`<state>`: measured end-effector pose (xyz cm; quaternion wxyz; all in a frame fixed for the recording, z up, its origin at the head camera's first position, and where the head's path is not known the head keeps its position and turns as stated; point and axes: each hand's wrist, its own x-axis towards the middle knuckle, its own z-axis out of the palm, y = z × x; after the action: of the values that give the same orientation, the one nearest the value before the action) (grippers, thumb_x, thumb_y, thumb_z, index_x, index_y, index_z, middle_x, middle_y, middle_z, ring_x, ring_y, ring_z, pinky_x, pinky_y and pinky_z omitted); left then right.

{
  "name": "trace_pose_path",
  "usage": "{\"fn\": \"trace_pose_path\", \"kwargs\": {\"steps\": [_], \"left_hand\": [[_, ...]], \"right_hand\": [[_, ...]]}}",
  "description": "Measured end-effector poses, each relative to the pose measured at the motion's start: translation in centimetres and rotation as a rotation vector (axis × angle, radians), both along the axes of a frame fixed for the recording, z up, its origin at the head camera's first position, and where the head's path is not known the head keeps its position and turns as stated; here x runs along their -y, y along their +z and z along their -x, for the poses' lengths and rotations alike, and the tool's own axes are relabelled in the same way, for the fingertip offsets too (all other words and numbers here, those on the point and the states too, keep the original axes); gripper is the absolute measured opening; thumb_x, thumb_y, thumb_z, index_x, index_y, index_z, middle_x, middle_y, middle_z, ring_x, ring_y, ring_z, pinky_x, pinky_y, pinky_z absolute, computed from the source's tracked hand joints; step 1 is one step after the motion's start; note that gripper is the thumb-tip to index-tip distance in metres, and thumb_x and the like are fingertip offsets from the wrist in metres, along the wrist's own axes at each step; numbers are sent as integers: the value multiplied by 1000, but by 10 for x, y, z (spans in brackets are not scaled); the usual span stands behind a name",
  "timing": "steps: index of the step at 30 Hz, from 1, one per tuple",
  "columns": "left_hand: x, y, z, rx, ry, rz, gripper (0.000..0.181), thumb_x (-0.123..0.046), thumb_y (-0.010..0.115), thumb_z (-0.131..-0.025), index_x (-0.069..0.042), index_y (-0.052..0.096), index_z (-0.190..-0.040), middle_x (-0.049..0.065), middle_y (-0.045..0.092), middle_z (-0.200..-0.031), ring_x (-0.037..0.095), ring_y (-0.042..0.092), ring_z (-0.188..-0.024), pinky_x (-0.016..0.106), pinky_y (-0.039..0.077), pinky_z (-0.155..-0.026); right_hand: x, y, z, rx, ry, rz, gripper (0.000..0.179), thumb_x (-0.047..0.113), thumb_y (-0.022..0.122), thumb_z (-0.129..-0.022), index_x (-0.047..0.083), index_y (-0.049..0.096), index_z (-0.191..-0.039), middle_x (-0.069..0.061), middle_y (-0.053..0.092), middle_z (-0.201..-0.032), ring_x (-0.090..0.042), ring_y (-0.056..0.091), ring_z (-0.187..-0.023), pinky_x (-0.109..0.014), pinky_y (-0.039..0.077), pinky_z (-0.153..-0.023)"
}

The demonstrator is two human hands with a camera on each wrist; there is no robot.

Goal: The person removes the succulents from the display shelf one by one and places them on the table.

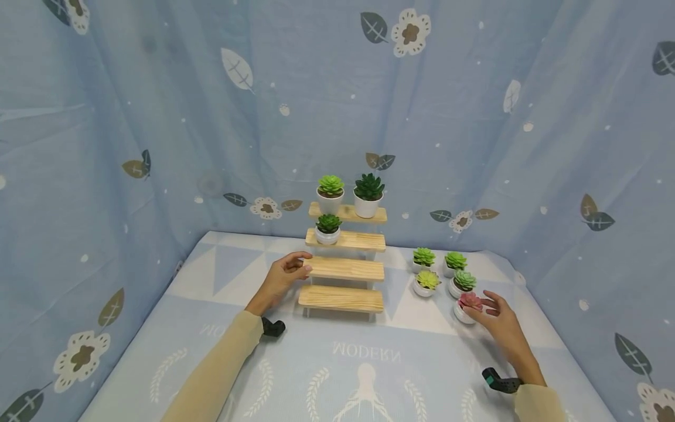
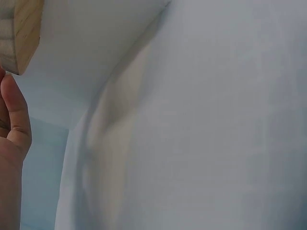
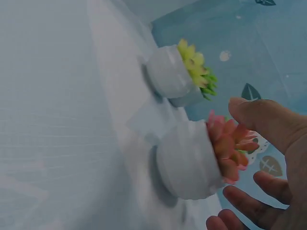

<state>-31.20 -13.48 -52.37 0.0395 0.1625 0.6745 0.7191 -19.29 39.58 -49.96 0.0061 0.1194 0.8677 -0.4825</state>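
Note:
A tiered wooden display stand stands mid-table. My left hand holds the left end of its second plank from the bottom, fingertips at the plank's edge; in the left wrist view the fingers meet the wooden corner. At the right, my right hand reaches over a pink potted succulent in a white pot. In the right wrist view, its thumb and fingers are spread on either side of the pink leaves, not closed round the pot.
Two potted succulents, light green and dark green, stand on the top plank, and another dark green one one tier down. Beside the pink plant are a yellow-green succulent, a pale green one and two green ones behind. Patterned curtains surround the table.

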Motion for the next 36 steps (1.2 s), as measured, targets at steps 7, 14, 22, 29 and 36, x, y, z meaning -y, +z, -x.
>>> {"fn": "trace_pose_path", "kwargs": {"steps": [7,14,22,29,36], "left_hand": [[1,0,-1,-3,1,-15,45,-22,76,-97,-5,62,-136,13,63,-108,21,67,-95,63,51,-98],[0,-3,0,-6,-7,-23,43,-20,75,-98,-5,61,-135,11,63,-104,21,67,-93,59,53,-96],[-1,-1,0,-14,-5,-18,42,-22,75,-97,-6,62,-134,11,64,-104,22,67,-93,59,54,-96],[-2,2,-1,-29,2,-4,42,-25,76,-97,-8,63,-133,13,65,-107,23,68,-93,60,53,-95],[-1,0,-2,-27,8,4,41,-23,75,-97,-8,63,-133,13,65,-105,23,68,-92,47,59,-89]], "right_hand": [[-2,29,2,-154,2,-48,93,48,69,-98,5,19,-164,-31,34,-157,-50,29,-141,-67,38,-103],[13,46,13,-221,16,-67,90,46,72,-97,7,25,-163,-27,39,-155,-47,33,-140,-64,37,-107],[37,61,25,-248,84,-31,87,44,73,-97,11,27,-163,-26,39,-155,-48,32,-141,-67,36,-108],[56,68,36,-276,160,-13,81,42,71,-98,13,31,-162,-25,43,-152,-44,36,-140,-63,37,-109],[83,76,50,-276,209,-5,82,44,74,-96,13,34,-160,-20,47,-151,-42,39,-140,-59,37,-113]]}}
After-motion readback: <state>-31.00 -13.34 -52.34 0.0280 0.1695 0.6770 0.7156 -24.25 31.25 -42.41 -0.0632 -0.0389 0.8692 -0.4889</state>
